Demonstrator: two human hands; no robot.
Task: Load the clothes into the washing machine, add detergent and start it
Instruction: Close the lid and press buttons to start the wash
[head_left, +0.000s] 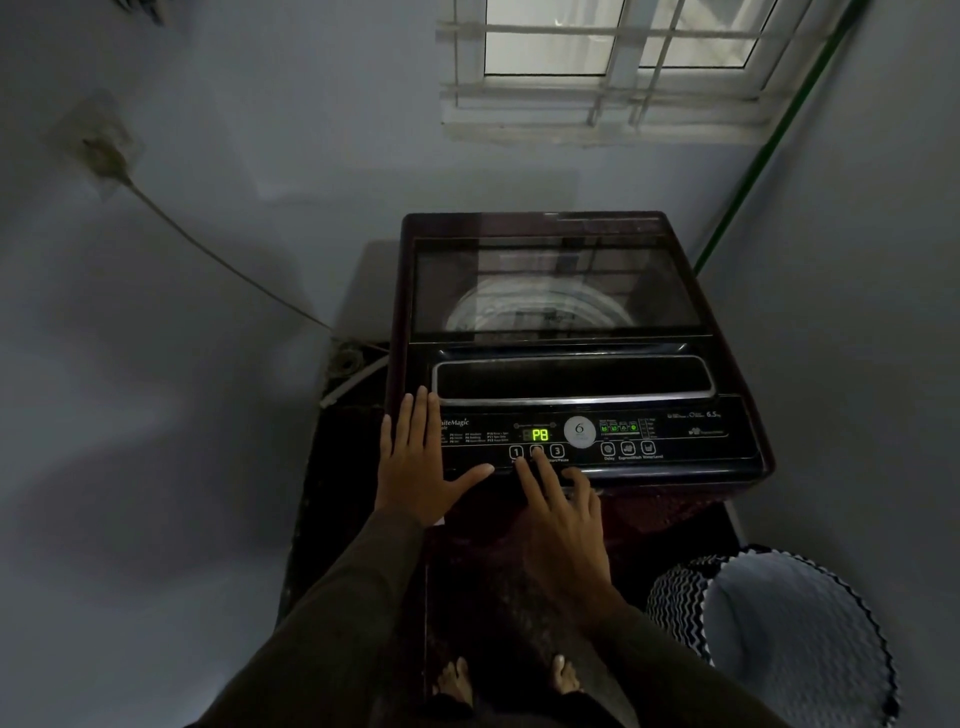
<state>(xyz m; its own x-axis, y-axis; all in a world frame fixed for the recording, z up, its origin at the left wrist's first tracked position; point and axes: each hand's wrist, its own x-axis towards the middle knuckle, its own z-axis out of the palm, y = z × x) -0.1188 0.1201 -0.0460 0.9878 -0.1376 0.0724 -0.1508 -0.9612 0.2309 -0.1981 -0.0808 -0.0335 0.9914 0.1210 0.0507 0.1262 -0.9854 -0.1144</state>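
Observation:
A dark top-loading washing machine stands in the corner with its glass lid closed; the drum shows dimly through it. The control panel at the front is lit, and its green display reads P8. My left hand lies flat, fingers straight, on the panel's left end. My right hand reaches over the front edge, and one straight fingertip touches the middle of the three numbered buttons. No clothes or detergent are visible outside the machine.
A laundry basket with a zigzag pattern stands on the floor at the lower right. A power cord runs from a wall socket at the left down behind the machine. A green hose and a barred window are behind.

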